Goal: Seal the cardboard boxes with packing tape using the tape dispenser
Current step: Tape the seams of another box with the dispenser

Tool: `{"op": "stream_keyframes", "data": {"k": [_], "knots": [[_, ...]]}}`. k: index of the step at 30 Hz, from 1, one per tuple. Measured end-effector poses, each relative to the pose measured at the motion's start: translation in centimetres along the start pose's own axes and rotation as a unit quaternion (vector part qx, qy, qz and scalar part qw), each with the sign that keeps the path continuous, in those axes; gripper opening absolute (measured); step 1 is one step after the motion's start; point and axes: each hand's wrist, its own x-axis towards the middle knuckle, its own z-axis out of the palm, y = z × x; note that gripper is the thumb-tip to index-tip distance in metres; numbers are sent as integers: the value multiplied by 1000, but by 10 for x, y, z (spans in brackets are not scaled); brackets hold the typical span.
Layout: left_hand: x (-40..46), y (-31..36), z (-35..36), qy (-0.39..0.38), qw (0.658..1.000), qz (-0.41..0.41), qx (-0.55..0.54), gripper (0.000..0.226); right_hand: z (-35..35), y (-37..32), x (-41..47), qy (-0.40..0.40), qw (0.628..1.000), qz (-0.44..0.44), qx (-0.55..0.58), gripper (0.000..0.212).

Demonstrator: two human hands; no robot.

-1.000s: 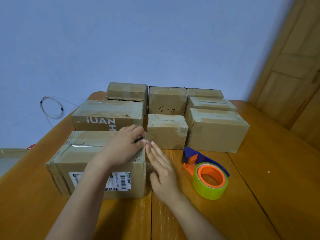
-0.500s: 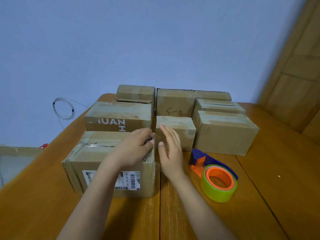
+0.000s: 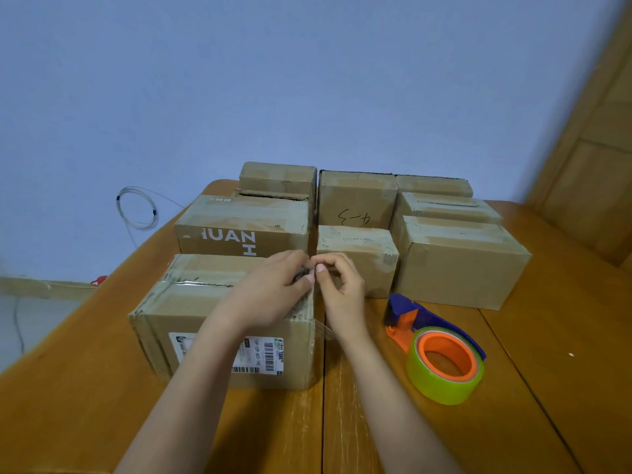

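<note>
A cardboard box [image 3: 191, 302] with a shipping label stands nearest me on the wooden table [image 3: 547, 388], clear tape shining along its top seam. My left hand [image 3: 270, 292] lies on the box's top right edge, fingers curled, pinching the clear tape there. My right hand [image 3: 342, 289] is beside it with curled fingers, its thumb tip meeting the left thumb and pinching the same tape. A loose bit of clear tape [image 3: 321, 326] hangs down the box's right side. The tape dispenser [image 3: 441, 360], orange and blue with a yellow-green roll, lies on the table to the right, untouched.
Several more taped boxes stand behind: one printed HUAN [image 3: 239, 224], a small one [image 3: 362, 248], one marked 4-3 [image 3: 355, 200], a larger one [image 3: 458, 265] at right. A coiled cable [image 3: 136, 206] hangs on the blue wall. A wooden door [image 3: 598, 165] is at right.
My right hand rose from flat against the box's right side to its top edge and curled into a pinch beside the left thumb. The left hand stayed on the box.
</note>
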Motion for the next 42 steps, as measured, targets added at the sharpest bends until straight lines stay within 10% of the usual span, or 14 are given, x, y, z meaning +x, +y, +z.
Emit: {"op": "stream_keyframes", "data": {"k": [16,29,42], "knots": [[-1,2,0,4,1000,2,-3,25,-6,-4,-5,-19,994,107,25,13],[0,3,0,5,1000,2,-11,24,8,-3,-13,133,976,-46,-167,20],[2,1,1,4,1000,3,-4,25,5,-9,-30,87,993,84,-2,28]]}}
